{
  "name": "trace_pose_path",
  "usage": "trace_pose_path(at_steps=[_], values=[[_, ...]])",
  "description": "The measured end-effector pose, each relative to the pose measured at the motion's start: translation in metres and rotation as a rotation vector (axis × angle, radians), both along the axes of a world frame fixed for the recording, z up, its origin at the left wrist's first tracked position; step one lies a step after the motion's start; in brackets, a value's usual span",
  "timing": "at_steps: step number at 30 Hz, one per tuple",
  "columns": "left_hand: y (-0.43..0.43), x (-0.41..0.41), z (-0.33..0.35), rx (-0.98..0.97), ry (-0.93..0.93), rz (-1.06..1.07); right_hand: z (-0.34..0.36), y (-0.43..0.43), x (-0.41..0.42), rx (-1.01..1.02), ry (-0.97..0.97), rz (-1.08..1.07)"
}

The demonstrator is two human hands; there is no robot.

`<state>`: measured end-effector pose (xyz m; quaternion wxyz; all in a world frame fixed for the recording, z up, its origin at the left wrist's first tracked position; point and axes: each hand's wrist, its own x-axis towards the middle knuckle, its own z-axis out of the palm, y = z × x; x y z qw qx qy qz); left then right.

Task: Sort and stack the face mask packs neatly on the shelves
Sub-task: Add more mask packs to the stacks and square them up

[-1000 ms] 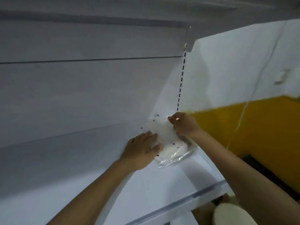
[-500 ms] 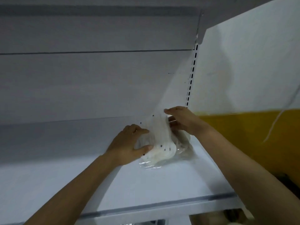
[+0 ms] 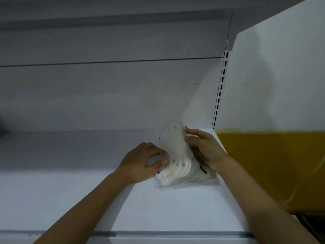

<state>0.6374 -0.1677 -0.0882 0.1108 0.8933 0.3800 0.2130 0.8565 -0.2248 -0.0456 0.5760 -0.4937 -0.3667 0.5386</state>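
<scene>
A big white shelf (image 3: pixel 158 208) has a grey back wall (image 3: pixel 105 94). To its right is a wall (image 3: pixel 281 164) that is white on top and yellow below. Face mask packs (image 3: pixel 177 166) in clear plastic sit at the back right of the shelf. The left hand (image 3: pixel 140 162) curls its fingers round their left side. The right hand (image 3: pixel 205 148) pinches their top edge.
</scene>
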Motion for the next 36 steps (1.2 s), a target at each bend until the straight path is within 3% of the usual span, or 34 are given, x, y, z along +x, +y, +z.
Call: trace_pose_path(at_steps=[10,12,17,22,31,36], values=[[0.001,0.001,0.001,-0.034,-0.011,0.011,-0.005,0.003,0.005,0.012,-0.035,0.014],[0.003,0.001,-0.001,-0.028,-0.022,0.008,-0.009,0.005,0.006,0.008,-0.118,-0.017],[0.003,0.001,-0.001,-0.028,-0.021,0.008,-0.015,0.006,0.001,0.211,-0.912,-0.249],[0.004,0.000,0.000,-0.035,0.000,0.003,-0.011,0.003,-0.006,0.346,-1.345,-0.265],[-0.001,0.000,0.001,-0.033,-0.011,0.036,-0.007,-0.002,-0.009,0.272,-1.370,-0.240],[-0.028,0.002,0.009,0.114,-0.116,0.030,-0.007,-0.001,-0.005,0.247,-1.350,-0.199]])
